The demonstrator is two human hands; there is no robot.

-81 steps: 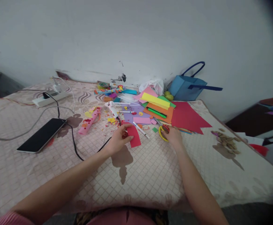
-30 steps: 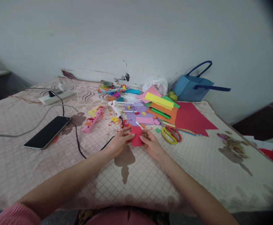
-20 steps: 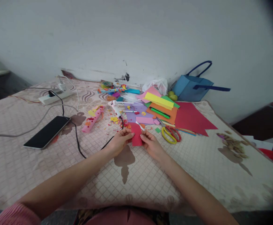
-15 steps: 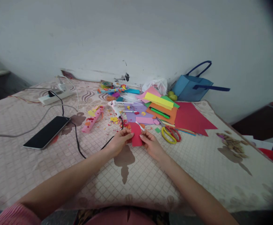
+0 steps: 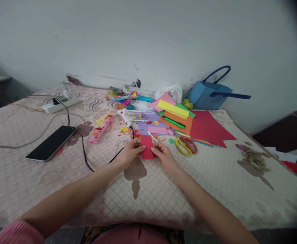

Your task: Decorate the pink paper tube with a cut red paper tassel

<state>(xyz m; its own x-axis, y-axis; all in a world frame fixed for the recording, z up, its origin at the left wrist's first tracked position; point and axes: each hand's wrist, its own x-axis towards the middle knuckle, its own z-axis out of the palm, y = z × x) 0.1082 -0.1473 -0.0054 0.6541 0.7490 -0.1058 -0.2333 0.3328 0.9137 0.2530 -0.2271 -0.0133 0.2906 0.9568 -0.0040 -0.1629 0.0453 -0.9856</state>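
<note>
A small red paper strip (image 5: 146,149) is held between my two hands, low over the patterned tablecloth (image 5: 168,200). My left hand (image 5: 131,152) pinches its left edge, thumb on top. On the opposite edge, the thumb and fingers of my right hand (image 5: 163,155) close on the same strip. Just beyond the strip lies a white marker (image 5: 152,136). To the right of my right hand rest scissors (image 5: 184,146) with yellow and red handles. Behind the strip is a white glue gun (image 5: 124,117), its black cord running past my left hand.
A tablet-like black device (image 5: 51,143) and a power strip (image 5: 61,105) with cables lie left. A pink paper roll (image 5: 101,129) sits nearer. Coloured sheets (image 5: 209,128) and a green cutter (image 5: 173,122) lie right, with a blue bag (image 5: 209,95) behind. Peanuts (image 5: 254,157) are far right.
The red paper, curved at its top before, now looks flatter and straighter. My right hand has shifted slightly left along its edge, and more of the white marker shows.
</note>
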